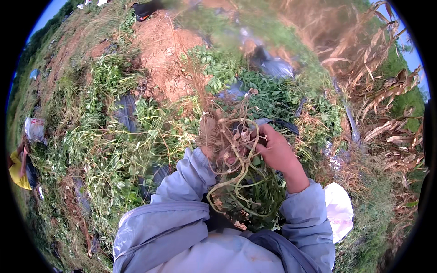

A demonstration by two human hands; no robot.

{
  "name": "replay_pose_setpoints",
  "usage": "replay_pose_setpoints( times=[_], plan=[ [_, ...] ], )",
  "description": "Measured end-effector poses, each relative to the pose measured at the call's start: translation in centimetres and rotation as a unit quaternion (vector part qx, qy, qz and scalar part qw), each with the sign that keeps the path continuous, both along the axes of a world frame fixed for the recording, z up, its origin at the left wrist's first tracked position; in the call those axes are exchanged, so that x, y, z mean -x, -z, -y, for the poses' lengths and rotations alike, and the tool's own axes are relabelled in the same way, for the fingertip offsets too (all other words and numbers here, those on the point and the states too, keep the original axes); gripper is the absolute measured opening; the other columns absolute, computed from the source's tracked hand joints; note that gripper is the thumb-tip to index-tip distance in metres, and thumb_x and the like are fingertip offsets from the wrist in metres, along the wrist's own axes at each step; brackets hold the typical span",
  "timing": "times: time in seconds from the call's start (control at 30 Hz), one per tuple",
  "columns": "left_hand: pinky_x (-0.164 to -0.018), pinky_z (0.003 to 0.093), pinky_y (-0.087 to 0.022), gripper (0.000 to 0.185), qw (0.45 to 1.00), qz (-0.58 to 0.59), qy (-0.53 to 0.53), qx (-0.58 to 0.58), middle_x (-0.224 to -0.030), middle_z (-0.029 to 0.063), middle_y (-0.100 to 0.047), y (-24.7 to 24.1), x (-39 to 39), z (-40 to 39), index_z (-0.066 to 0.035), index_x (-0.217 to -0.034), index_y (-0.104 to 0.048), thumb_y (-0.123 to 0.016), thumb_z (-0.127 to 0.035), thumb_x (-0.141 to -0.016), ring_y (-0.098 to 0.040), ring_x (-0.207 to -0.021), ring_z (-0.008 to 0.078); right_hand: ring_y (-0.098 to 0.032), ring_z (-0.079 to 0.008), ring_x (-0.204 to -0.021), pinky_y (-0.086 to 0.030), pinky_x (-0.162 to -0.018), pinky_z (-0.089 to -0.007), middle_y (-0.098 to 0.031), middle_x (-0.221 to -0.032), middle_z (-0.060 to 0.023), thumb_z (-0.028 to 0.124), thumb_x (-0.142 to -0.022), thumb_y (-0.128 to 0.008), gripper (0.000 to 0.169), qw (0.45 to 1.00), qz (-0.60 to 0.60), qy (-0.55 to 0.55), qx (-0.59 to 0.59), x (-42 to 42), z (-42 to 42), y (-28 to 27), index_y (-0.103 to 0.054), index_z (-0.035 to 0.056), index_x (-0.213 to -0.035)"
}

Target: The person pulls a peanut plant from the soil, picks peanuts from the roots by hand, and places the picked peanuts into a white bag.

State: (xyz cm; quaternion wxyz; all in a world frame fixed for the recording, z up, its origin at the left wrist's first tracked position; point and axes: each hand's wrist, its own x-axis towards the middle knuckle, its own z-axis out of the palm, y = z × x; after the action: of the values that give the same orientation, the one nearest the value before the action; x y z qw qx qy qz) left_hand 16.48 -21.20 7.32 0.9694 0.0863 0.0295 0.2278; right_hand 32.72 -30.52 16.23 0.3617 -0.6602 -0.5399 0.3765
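Note:
In front of my body is a tangled, uprooted plant (pixel 244 165), perhaps a peanut plant, with pale dry roots at the top and long green stems looping down. My left hand (pixel 207 152) grips it from the left; the tangle hides most of its fingers. My right hand (pixel 278 150) is at the right side of the bundle, thumb and forefinger curled in at the roots and a stem. Whether a pod is between those fingertips cannot be seen. Leaves and stems hang beneath both hands.
Leafy plants (pixel 112 153) and strips of dark plastic sheet (pixel 126 112) cover the ground. Bare reddish soil (pixel 160 61) lies ahead. Dry corn stalks (pixel 379 92) stand at right. A white sack (pixel 338 211) lies beside my right arm. At far left is another person (pixel 21 169) near a white bag (pixel 35 129).

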Motion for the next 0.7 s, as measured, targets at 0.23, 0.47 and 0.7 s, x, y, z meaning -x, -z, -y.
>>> replay_pose_setpoints(
  times=[0.23, 0.47, 0.7],
  plan=[
    [-0.061, 0.0335, -0.052, 0.033, 1.0, -0.019, 0.017, -0.004, -0.098, 0.0121, -0.057, -0.5, 1.1, 0.5, -0.002, -0.11, -0.05, -0.053, -0.025, -0.087, -0.058, -0.08, 0.0226, -0.057, -0.0182, -0.078, -0.047, -0.068, -0.0292, -0.055, -0.085, -0.0073, 0.006, -0.075, -0.065, 0.019, 0.997, 0.015, -0.024, -0.072, 0.7, -0.5, -0.8, -0.058, 0.0039, -0.093],
    [-0.059, 0.0325, -0.052, 0.03, 0.998, -0.057, 0.018, -0.019, -0.096, 0.0117, -0.057, -0.7, 1.9, 0.2, -0.002, -0.109, -0.05, -0.051, -0.023, -0.088, -0.058, -0.078, 0.022, -0.056, -0.018, -0.078, -0.046, -0.07, -0.0274, -0.054, -0.088, -0.007, 0.009, -0.076, -0.065, 0.024, 0.996, -0.014, -0.039, -0.074, 0.4, -1.1, 0.2, -0.058, 0.0036, -0.099],
    [-0.061, 0.0296, -0.051, 0.04, 0.991, 0.081, 0.102, 0.007, -0.103, 0.0112, -0.057, 0.0, 0.3, 0.2, -0.003, -0.117, -0.047, -0.046, -0.031, -0.089, -0.058, -0.083, 0.0203, -0.053, -0.0088, -0.074, -0.044, -0.07, -0.0237, -0.056, -0.082, -0.0007, 0.011, -0.081, -0.06, 0.017, 0.969, -0.247, 0.018, 0.024, 0.3, -0.8, -0.8, -0.058, 0.0032, -0.096]
  ],
)
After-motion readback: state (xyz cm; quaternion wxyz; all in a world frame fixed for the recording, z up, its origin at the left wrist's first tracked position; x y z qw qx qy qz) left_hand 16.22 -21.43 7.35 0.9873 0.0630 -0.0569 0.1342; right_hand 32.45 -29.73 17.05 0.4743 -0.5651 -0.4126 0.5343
